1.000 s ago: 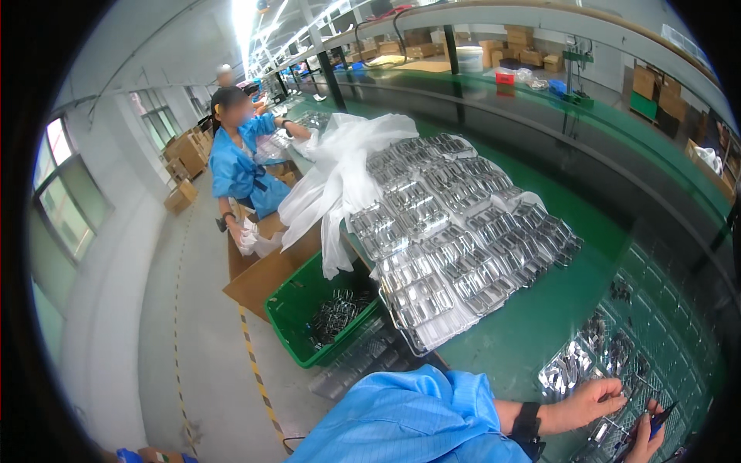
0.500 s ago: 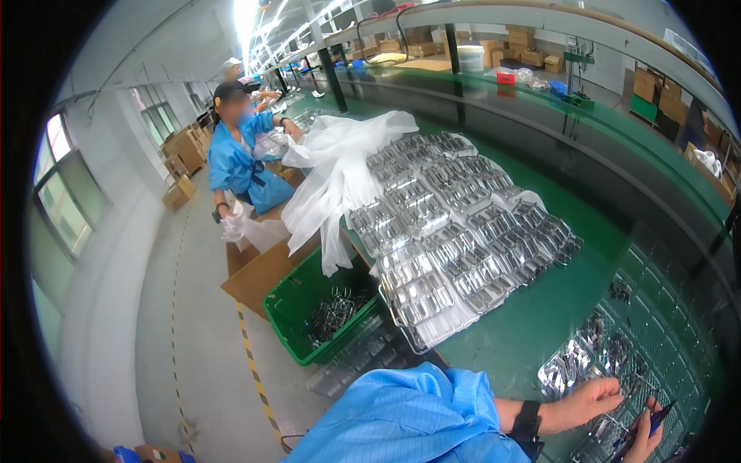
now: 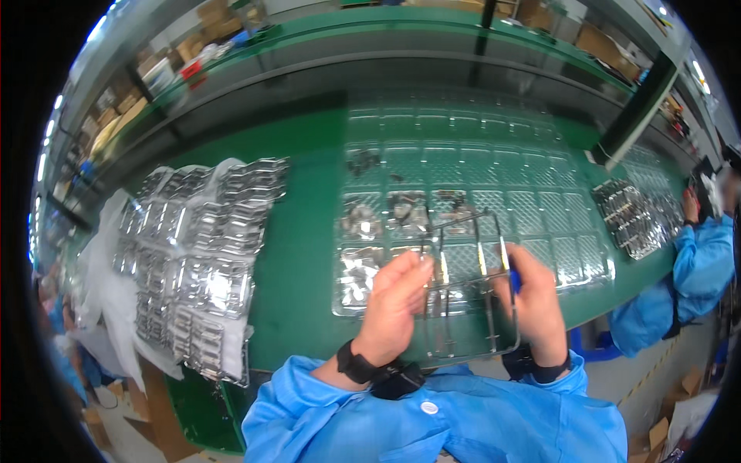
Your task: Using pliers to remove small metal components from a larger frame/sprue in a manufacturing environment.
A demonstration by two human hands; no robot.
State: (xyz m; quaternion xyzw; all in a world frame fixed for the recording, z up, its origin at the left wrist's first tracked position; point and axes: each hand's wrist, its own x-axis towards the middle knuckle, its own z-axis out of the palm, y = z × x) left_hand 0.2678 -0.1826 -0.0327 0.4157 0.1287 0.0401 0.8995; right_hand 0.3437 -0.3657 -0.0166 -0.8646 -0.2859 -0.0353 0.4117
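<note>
A thin metal wire frame (image 3: 488, 312) with several long bars is held upright in front of me, between my hands. My left hand (image 3: 394, 309) pinches its left side, while my right hand (image 3: 534, 297) grips its right side. Something blue (image 3: 515, 281) shows at my right fingers, perhaps the blue-handled tool that hand held earlier; its shape is mostly hidden. Behind the wire frame lies a clear plastic tray (image 3: 540, 202) with many square compartments. Small metal parts (image 3: 361, 270) sit in several compartments at its left side; their exact kind is blurred.
Layered trays of shiny metal parts (image 3: 208, 239) stand on the green table (image 3: 297, 262) at left, beside white sheeting (image 3: 108, 270). A green crate (image 3: 193, 413) is below. Rightward are a dark post (image 3: 637, 116), another filled tray (image 3: 637, 220) and a co-worker's blue sleeve (image 3: 704, 255).
My view has swung right, bringing the clear tray to the centre. My hands, earlier over the tray with a dark blue tool in the right, now both hold the wire frame.
</note>
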